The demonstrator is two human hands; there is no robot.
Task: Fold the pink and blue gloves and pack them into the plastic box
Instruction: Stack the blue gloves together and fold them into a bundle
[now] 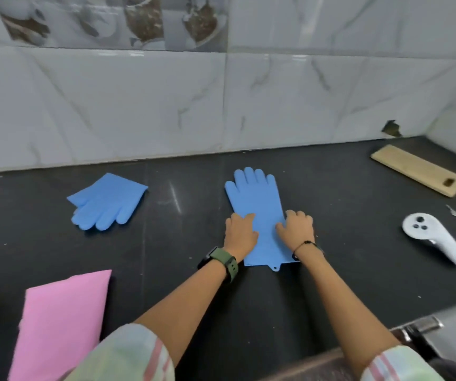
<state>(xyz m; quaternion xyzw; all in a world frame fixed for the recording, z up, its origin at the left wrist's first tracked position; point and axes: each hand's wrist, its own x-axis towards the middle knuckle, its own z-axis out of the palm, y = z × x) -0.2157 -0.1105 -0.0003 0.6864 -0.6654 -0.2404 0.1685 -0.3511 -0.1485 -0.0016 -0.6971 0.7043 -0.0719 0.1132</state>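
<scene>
Both hands are down on the flat blue glove (254, 204), laid out full length on the black countertop (331, 229). Left hand (240, 229) and right hand (296, 226) press its cuff half, fingers bent, knuckles up; a true grip I cannot tell. Beyond the left fingertips lies the folded blue glove (106, 202), looks done. Pink glove (62, 320) sits near the left elbow, smooth and rubbery. No plastic box visible, so packing remains.

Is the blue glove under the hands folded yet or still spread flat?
Spread flat: the blue glove lies full length, fingers toward the wall, with the left hand and right hand on its cuff half.
</scene>
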